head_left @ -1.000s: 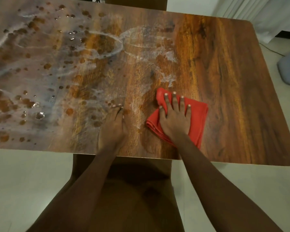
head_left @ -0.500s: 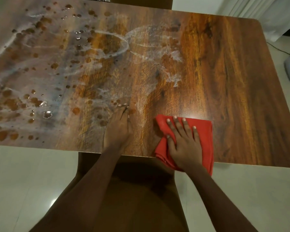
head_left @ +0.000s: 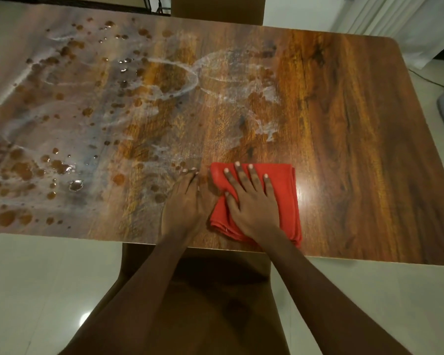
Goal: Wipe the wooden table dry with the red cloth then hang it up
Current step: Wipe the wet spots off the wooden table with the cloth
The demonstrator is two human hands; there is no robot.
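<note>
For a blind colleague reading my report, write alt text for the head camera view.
A right hand presses a folded red cloth flat on a wooden table; the left hand rests flat beside it. Water drops and smears cover the table's left half.

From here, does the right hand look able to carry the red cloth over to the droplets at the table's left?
Probably not directly: the left hand lies flat beside the red cloth, blocking its leftward path.
</note>
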